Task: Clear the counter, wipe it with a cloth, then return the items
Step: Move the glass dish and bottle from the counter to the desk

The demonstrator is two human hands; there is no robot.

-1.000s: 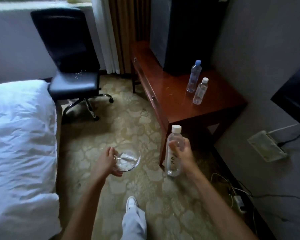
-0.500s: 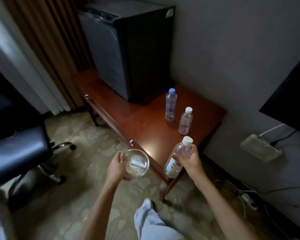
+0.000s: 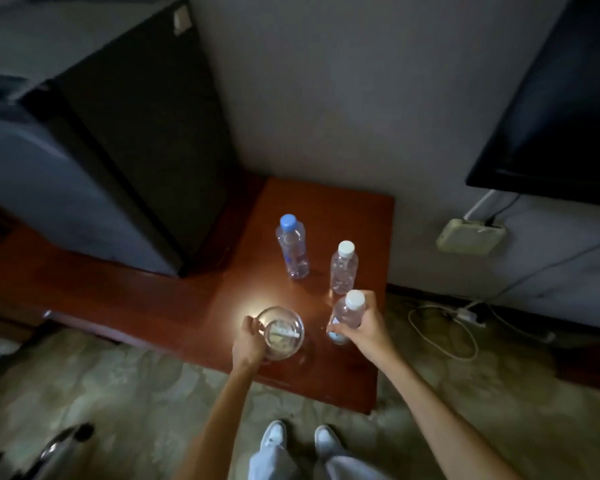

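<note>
We see the left hand (image 3: 248, 342) gripping the glass ashtray (image 3: 282, 333) by its rim, near the front edge of the counter (image 3: 174, 310). The right hand (image 3: 362, 329) is wrapped round a white-capped bottle (image 3: 346, 317) near the right edge; its label is unreadable. Behind stand another white-capped bottle (image 3: 343, 268) and a blue-capped bottle (image 3: 292, 247).

Two upright water bottles (image 3: 292, 247) (image 3: 343, 268) crowd the wooden counter's (image 3: 194, 306) right end; a black mini-fridge (image 3: 118, 150) blocks its left rear, front-left edge open.
</note>
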